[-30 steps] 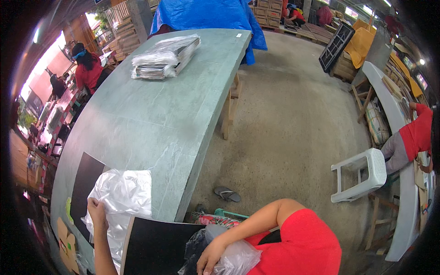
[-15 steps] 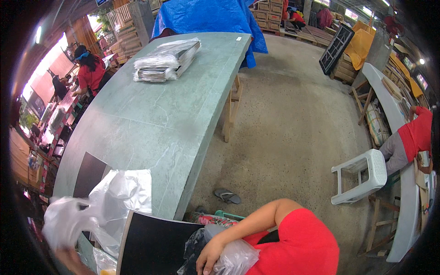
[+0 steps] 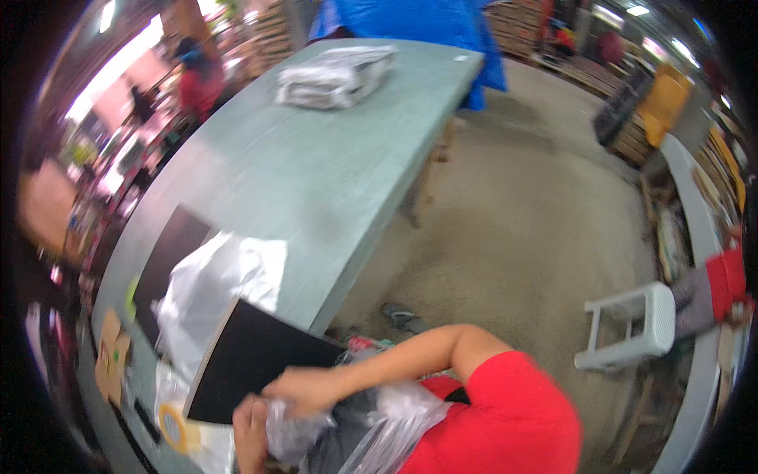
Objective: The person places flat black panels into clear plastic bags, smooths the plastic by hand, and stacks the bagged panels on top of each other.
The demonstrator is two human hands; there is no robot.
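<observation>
A black flat panel [image 3: 260, 355] with a pale edge leans at the near end of the table, close to my body. My left hand [image 3: 251, 433] is closed on a crumpled clear plastic bag [image 3: 296, 433] just below the panel's lower edge. Bent in from the right, my right hand [image 3: 309, 389] has its fingers curled at the same bag, over the panel's lower right part; it is slightly blurred. More plastic [image 3: 403, 407] lies bunched against my red shirt. Beside the panel, a loose clear plastic sheet [image 3: 217, 284] partly covers another dark panel [image 3: 175, 253] on the table.
A yellow tape roll [image 3: 175, 426] and a cardboard piece [image 3: 113, 359] lie at the near left. A plastic-wrapped stack [image 3: 335, 77] sits at the far end of the green-grey table [image 3: 284, 166]. A white stool [image 3: 632, 324] stands right, near a person in red [image 3: 725, 276].
My left hand has come from the far left to the panel's lower edge, beside my right hand. My right hand has moved up and left from the plastic against me. The whole view has shifted.
</observation>
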